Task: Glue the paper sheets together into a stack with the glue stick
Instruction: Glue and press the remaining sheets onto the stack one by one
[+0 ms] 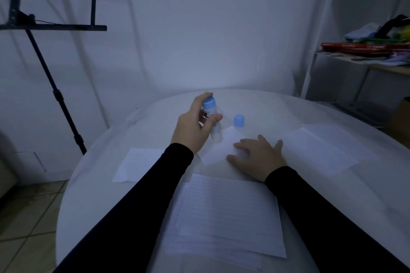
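My left hand [195, 126] grips a white glue stick [211, 117] with its blue base up and its open end down over a small white sheet [219, 148]. My right hand [258, 157] lies flat with spread fingers on that sheet's right part. The blue cap [239, 121] stands on the table just beyond the sheet. A stack of lined sheets [226, 215] lies between my forearms near the front edge. More white sheets lie at the left [138, 167] and at the right [321, 150].
The round white table [93, 184] ends close on the left, above a tiled floor. A black music stand [55, 26] rises at the left behind it. A shelf [366, 51] with red books and clutter stands at the right.
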Available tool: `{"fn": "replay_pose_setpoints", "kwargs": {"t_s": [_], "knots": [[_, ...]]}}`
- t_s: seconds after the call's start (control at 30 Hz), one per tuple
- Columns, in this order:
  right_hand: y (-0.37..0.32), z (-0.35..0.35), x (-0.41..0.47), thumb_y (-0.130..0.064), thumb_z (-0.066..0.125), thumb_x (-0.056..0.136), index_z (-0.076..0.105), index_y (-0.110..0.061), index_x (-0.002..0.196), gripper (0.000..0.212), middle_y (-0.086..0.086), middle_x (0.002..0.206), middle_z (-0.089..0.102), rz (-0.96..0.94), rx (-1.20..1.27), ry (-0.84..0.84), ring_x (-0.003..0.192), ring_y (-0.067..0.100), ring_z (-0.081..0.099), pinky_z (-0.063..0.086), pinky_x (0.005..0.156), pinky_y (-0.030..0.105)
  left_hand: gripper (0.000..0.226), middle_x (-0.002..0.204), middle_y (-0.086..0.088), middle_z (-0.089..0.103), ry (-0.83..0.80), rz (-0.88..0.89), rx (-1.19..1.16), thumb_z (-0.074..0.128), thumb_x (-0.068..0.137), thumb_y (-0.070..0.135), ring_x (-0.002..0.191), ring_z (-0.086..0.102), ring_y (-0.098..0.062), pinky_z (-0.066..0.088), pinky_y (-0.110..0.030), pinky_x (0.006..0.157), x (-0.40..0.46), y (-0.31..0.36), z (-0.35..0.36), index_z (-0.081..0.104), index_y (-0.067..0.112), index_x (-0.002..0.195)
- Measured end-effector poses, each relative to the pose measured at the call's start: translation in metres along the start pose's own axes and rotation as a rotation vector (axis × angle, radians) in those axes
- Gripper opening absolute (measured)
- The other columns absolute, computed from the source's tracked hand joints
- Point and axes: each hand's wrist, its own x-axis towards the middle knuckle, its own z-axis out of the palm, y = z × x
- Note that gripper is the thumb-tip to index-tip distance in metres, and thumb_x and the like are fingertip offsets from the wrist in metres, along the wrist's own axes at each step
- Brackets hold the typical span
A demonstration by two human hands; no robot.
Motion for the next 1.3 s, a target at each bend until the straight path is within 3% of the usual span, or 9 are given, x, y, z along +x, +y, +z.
{"fn": "replay_pose_setpoints", "kwargs": {"t_s": [0.13,0.23,0.33,0.4,0.5,0.63,0.87,1.0,1.3], "knots": [[-0.008,0.001,-0.004,-0.068,0.033,0.088,0.039,-0.03,0.14,0.065,-0.002,0.15,0.032,-0.019,-0.082,-0.028,0.14,0.019,0.025,0.012,0.112,0.056,0.042,0.067,0.008,0.058,0.013,-0.029,0.002,0.067,0.085,0.032,0.059,0.054,-0.001,0.039,-0.005,0.059,0.002,-0.003,-0.002,0.051,0.031,0.124],[-0.018,0.005,-0.008,-0.072,0.031,0.086,0.049,-0.027,0.13,0.065,0.004,0.132,0.044,-0.031,-0.112,-0.001,0.125,0.023,0.042,0.027,0.105,0.046,0.042,0.069,0.008,0.06,0.005,-0.037,-0.003,0.067,0.086,0.033,0.059,0.055,0.0,0.04,-0.006,0.06,0.002,-0.003,-0.004,0.05,0.032,0.125],[-0.018,0.0,-0.006,-0.07,0.037,0.085,0.058,-0.03,0.122,0.058,0.0,0.116,0.056,-0.047,-0.038,0.138,0.112,0.02,0.052,0.033,0.099,0.04,0.041,0.07,0.006,0.061,-0.002,-0.031,-0.008,0.066,0.087,0.034,0.06,0.055,-0.003,0.041,-0.008,0.06,0.002,-0.001,-0.004,0.049,0.032,0.125],[-0.004,-0.007,-0.002,-0.057,0.046,0.089,0.062,-0.029,0.119,0.044,-0.006,0.101,0.06,-0.093,0.136,0.242,0.102,0.016,0.056,0.039,0.092,0.034,0.041,0.067,0.008,0.058,-0.004,-0.026,-0.025,0.066,0.087,0.033,0.059,0.054,-0.003,0.039,-0.007,0.058,0.002,0.003,-0.003,0.05,0.031,0.124],[0.026,-0.009,0.009,-0.033,0.053,0.092,0.059,-0.032,0.125,0.034,-0.004,0.123,0.056,-0.174,0.174,0.177,0.117,0.02,0.049,0.038,0.098,0.035,0.041,0.064,0.002,0.058,-0.057,-0.009,-0.074,0.067,0.087,0.029,0.057,0.051,-0.002,0.038,-0.007,0.058,0.0,0.009,-0.002,0.051,0.028,0.125],[0.04,-0.004,0.015,-0.043,0.048,0.093,0.049,-0.046,0.131,0.038,-0.008,0.151,0.031,-0.076,0.09,-0.008,0.141,0.019,0.022,0.021,0.114,0.042,0.041,0.071,-0.009,0.064,-0.158,0.016,-0.118,0.067,0.087,0.03,0.061,0.05,-0.005,0.039,-0.009,0.059,-0.004,0.015,0.004,0.05,0.032,0.124],[0.033,-0.003,0.011,-0.058,0.048,0.086,0.045,-0.045,0.131,0.046,-0.005,0.156,0.018,0.049,0.051,0.045,0.145,0.025,0.007,0.016,0.112,0.054,0.044,0.065,0.01,0.057,-0.299,0.066,-0.091,0.067,0.086,0.028,0.061,0.052,-0.003,0.043,-0.014,0.058,-0.011,0.023,0.014,0.049,0.03,0.126],[0.031,-0.002,0.011,-0.051,0.041,0.093,0.03,-0.052,0.139,0.047,-0.008,0.159,0.006,-0.012,0.053,-0.079,0.146,0.025,-0.004,0.007,0.114,0.056,0.044,0.065,0.009,0.058,-0.305,0.065,-0.087,0.067,0.086,0.028,0.061,0.052,-0.003,0.043,-0.016,0.059,-0.012,0.021,0.014,0.049,0.03,0.126],[0.034,-0.001,0.01,-0.066,0.037,0.087,0.033,-0.053,0.137,0.051,-0.006,0.156,0.017,0.07,0.001,-0.045,0.144,0.025,0.01,0.013,0.111,0.059,0.044,0.074,-0.001,0.063,-0.32,0.088,-0.106,0.066,0.088,0.023,0.063,0.053,-0.002,0.046,-0.016,0.062,-0.014,0.023,0.018,0.048,0.028,0.128]]}}
